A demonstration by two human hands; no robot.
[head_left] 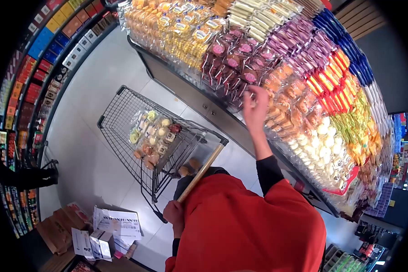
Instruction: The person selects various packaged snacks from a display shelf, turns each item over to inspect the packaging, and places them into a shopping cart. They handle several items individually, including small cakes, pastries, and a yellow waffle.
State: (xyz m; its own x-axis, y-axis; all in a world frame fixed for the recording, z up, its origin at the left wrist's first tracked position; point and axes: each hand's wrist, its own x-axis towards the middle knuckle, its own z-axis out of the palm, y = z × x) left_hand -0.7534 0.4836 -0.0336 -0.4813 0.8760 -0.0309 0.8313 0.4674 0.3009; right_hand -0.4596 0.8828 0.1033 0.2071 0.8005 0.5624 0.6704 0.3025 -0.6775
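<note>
Opened cardboard boxes (115, 222) lie on the pale floor (90, 90) near my left; stocked wall shelves (36, 68) run far left.

One arm raised.
Right hand (256, 106) at 12 o'clock, fingers curled; left hand (173, 213) fisted at 7 o'clock.

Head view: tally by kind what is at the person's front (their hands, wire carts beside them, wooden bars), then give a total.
hands: 2, left hand and right hand
wire cart: 1
wooden bar: 1
Total: 4
</note>
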